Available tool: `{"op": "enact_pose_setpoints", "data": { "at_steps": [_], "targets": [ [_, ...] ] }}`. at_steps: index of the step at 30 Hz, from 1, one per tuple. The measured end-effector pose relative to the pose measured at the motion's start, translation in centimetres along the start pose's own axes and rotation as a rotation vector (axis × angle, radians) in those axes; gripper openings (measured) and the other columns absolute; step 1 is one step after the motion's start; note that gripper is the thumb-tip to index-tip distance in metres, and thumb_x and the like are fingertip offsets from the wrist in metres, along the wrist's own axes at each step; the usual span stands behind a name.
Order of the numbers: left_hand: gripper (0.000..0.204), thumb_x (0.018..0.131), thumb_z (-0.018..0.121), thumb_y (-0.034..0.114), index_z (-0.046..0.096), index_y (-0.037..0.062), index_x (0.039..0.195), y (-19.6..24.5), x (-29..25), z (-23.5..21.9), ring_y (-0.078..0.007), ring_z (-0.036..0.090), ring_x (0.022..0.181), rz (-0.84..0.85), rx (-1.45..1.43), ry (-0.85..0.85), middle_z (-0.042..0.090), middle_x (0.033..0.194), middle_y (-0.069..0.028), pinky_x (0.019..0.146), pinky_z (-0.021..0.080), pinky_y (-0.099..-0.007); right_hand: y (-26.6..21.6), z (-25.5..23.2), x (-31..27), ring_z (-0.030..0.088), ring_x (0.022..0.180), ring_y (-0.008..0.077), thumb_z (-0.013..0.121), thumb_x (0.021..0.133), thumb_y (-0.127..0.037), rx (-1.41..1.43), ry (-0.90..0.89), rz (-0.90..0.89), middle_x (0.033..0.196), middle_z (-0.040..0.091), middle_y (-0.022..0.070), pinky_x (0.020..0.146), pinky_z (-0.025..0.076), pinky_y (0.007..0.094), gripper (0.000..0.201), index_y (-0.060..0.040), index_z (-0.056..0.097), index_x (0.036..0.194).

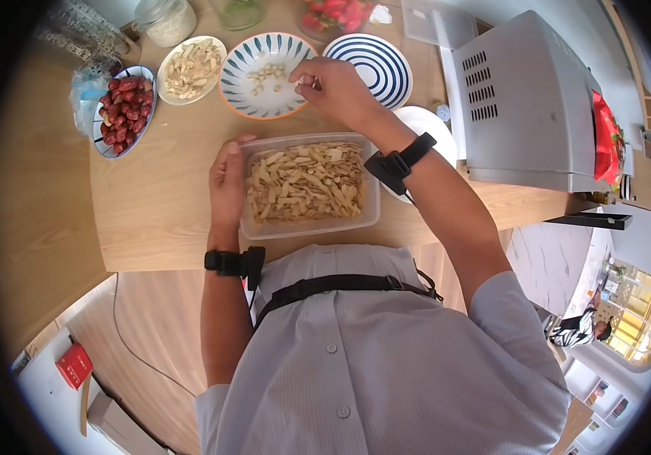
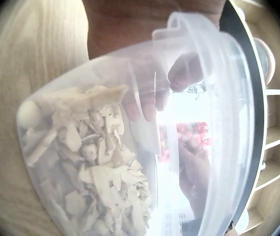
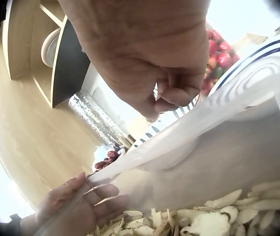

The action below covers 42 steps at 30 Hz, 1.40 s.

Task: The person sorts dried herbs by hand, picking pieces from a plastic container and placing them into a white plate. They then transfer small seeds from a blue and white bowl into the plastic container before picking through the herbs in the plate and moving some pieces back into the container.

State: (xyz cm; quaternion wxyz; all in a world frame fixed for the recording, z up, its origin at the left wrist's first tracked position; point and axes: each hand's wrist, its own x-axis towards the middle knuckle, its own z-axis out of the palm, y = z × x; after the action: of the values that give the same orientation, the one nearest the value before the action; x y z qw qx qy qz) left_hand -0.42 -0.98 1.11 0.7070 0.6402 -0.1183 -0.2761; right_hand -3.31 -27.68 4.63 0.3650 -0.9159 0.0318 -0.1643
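Observation:
A clear plastic tub (image 1: 310, 231) sits at the table's front edge, filled with pale dried slices (image 1: 306, 182). My left hand (image 1: 227, 178) holds its left side, fingers curled round the far left corner. Through the wall, the left wrist view shows slices and one pale ball (image 2: 29, 114). Beyond the tub, my right hand (image 1: 337, 87) is over the right side of an orange-rimmed plate (image 1: 238, 64), which bears several small pale round pieces (image 1: 267, 76). In the right wrist view, its thumb and fingertips are pinched together; a small pale piece shows at the fingertips in the head view.
Left stand a dish of red dates (image 1: 124, 114) and a plate of pale slices (image 1: 191, 68). A blue-ringed plate (image 1: 371, 64) and a white plate (image 1: 428, 129) lie right, before a grey appliance (image 1: 538, 106). Behind are jars (image 1: 166, 23) and red fruit (image 1: 333, 15).

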Motion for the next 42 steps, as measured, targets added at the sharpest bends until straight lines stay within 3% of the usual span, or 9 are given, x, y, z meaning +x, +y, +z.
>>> {"op": "enact_pose_setpoints", "data": {
  "at_steps": [7,10,11,15,18,21,26,39,42],
  "targets": [
    [0.044,0.113,0.046,0.037,0.068,0.0002,0.124,0.0,0.0,0.0,-0.011,0.064,0.099,0.008,-0.018,0.005,0.071,0.108,-0.0041,0.091,0.052,-0.0285,-3.5,-1.8,-1.8,0.067,0.068,0.017,0.07,0.092,-0.004,0.129,0.097,0.093,0.086,0.071,0.0081,0.063,0.052,0.0295,0.022,-0.0026,0.07,0.114],
    [0.044,0.113,0.046,0.037,0.068,0.0002,0.123,0.1,0.1,-0.1,-0.011,0.064,0.099,0.003,0.007,0.009,0.071,0.108,-0.0041,0.092,0.052,-0.0284,-5.5,-3.8,-4.4,0.067,0.069,0.0147,0.066,0.096,-0.002,0.178,-0.066,0.008,0.084,0.07,0.0075,0.061,0.05,0.0291,0.015,-0.0026,0.069,0.111],
    [0.044,0.113,0.046,0.038,0.068,0.0003,0.123,0.0,0.0,-0.1,-0.0111,0.064,0.099,-0.002,0.021,0.007,0.071,0.108,-0.0041,0.092,0.052,-0.0284,-7.1,-4.8,-5.5,0.069,0.072,0.0204,0.067,0.094,-0.001,0.236,-0.168,0.049,0.085,0.07,0.0093,0.064,0.052,0.0333,0.012,-0.0028,0.07,0.105],
    [0.044,0.113,0.045,0.034,0.064,-0.0013,0.13,-0.6,0.2,-0.5,-0.0135,0.064,0.106,-0.01,0.022,-0.016,0.071,0.116,-0.0069,0.097,0.051,-0.0294,-7.7,-5.3,-8.7,0.069,0.089,0.0347,0.069,0.089,-0.01,0.103,-0.704,-0.158,0.09,0.071,0.0145,0.076,0.054,0.0445,0.009,-0.0038,0.071,0.094],
    [0.044,0.113,0.046,0.036,0.066,-0.0003,0.128,-0.9,0.4,-0.6,-0.0128,0.064,0.104,-0.005,-0.018,-0.015,0.071,0.114,-0.0058,0.096,0.051,-0.0289,-7.2,-3.5,-11.0,0.07,0.086,0.0359,0.065,0.088,-0.013,-0.118,-0.784,-0.248,0.087,0.07,0.0156,0.072,0.056,0.0449,0.012,-0.0025,0.071,0.091],
    [0.045,0.113,0.047,0.039,0.068,0.001,0.124,-0.7,0.4,-0.2,-0.011,0.063,0.1,0.023,-0.02,-0.001,0.07,0.109,-0.0038,0.092,0.051,-0.0279,-6.2,-2.1,-12.1,0.071,0.082,0.0371,0.062,0.085,-0.014,-0.184,-0.696,-0.434,0.083,0.069,0.0162,0.068,0.057,0.0457,0.015,-0.0016,0.07,0.087],
    [0.044,0.113,0.047,0.036,0.065,-0.0005,0.13,-1.2,0.5,-0.8,-0.0135,0.064,0.108,0.014,-0.025,-0.029,0.071,0.118,-0.0067,0.098,0.051,-0.0293,-5.9,-0.5,-12.6,0.071,0.076,0.0364,0.061,0.084,-0.012,-0.258,-0.686,-0.467,0.079,0.068,0.016,0.062,0.056,0.0458,0.012,-0.0028,0.069,0.082],
    [0.044,0.113,0.047,0.036,0.065,-0.0005,0.129,-0.8,0.4,-0.7,-0.0132,0.064,0.106,0.003,-0.011,-0.031,0.071,0.116,-0.0065,0.097,0.05,-0.0291,-5.9,-0.8,-12.0,0.072,0.075,0.0344,0.068,0.083,-0.014,-0.277,-0.703,-0.552,0.077,0.069,0.0134,0.065,0.056,0.0432,0.012,-0.0045,0.07,0.091],
    [0.044,0.113,0.047,0.036,0.065,-0.0007,0.129,-0.8,0.3,-0.8,-0.0133,0.064,0.106,-0.004,-0.006,-0.027,0.07,0.116,-0.0069,0.097,0.05,-0.0292,-6.5,-1.5,-11.0,0.07,0.074,0.0342,0.067,0.09,-0.014,-0.071,-0.771,-0.293,0.076,0.068,0.0124,0.066,0.055,0.0426,0.011,-0.0042,0.069,0.094]
  ]
}}
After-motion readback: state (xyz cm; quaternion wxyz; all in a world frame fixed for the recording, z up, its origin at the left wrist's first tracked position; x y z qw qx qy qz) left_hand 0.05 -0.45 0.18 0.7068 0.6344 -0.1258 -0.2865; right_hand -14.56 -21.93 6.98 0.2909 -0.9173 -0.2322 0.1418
